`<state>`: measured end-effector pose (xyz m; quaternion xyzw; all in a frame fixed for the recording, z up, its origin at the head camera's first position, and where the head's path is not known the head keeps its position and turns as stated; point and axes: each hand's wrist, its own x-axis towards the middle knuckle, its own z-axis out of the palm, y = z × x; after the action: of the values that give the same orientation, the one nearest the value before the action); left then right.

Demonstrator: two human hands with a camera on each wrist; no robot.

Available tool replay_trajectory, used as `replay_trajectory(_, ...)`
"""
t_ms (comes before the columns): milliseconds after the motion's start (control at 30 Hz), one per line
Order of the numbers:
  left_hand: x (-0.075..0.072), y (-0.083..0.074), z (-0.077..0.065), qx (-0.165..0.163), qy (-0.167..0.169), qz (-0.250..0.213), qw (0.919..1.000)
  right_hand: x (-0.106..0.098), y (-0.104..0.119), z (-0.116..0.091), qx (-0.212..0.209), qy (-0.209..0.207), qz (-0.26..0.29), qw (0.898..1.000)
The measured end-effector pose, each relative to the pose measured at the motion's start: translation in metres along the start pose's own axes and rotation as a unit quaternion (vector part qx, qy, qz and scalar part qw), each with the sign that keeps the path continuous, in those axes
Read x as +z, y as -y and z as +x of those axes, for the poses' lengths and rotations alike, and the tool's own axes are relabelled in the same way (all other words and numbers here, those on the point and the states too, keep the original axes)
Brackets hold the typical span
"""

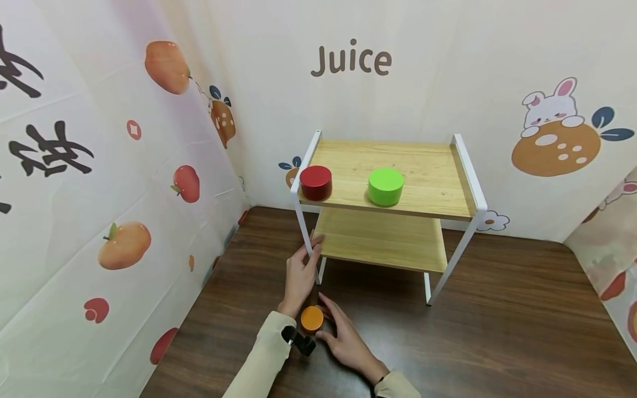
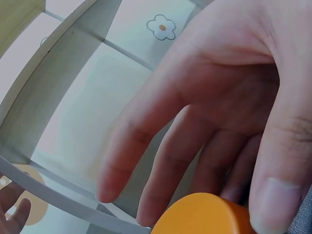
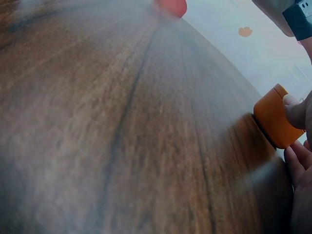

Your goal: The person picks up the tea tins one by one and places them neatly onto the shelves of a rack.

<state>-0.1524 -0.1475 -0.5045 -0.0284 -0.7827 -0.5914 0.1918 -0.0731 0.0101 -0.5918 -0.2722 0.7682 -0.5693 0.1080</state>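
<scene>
A small round orange container stands low at the dark wooden table in the head view. My right hand grips it from the right, thumb on the near side; in the right wrist view the thumb presses the orange side while other fingers lie below. The left wrist view has this hand large beside the orange lid, some fingers extended. Farther forward, my left hand holds the white front-left leg of a two-tier shelf, thumb and fingers on either side, close to the lower board.
A red round container stands at the upper board's front-left corner, a green one near its front middle. A printed fabric backdrop encloses the table behind and on the left. A black wrist camera sits beside the orange container.
</scene>
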Motion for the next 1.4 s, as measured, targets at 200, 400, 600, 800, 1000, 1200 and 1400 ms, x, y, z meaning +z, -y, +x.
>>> replay_trajectory(200,0.0001,-0.0004,0.0001,0.001,-0.001,-0.007,1.0,0.0024,0.0009,0.0005,0.001,-0.017,-0.006,1.0)
replay_trajectory(400,0.0013,0.0006,-0.0001,-0.007,-0.002,-0.01,0.9999,0.0064,0.0012,0.0012,-0.002,-0.034,-0.043,0.998)
replay_trajectory(600,0.0015,0.0007,0.0003,-0.006,-0.006,-0.013,0.9999,0.0078,0.0016,0.0006,0.001,-0.035,-0.047,0.998)
replay_trajectory(800,0.0012,-0.0011,-0.0002,-0.013,-0.004,-0.008,0.9999,0.0075,0.0006,-0.0031,0.005,-0.035,-0.049,0.998)
replay_trajectory(1000,0.0015,-0.0001,-0.001,-0.013,-0.002,-0.009,0.9999,0.0068,-0.001,-0.0078,0.017,-0.03,-0.061,0.998)
replay_trajectory(1200,0.0013,0.0,-0.0006,-0.01,0.0,-0.011,0.9999,0.006,-0.002,-0.0077,0.024,-0.015,-0.062,0.998)
replay_trajectory(1400,0.0009,0.0,0.0007,-0.007,-0.002,-0.015,0.9999,0.0058,-0.0018,-0.0074,0.02,-0.012,-0.062,0.998)
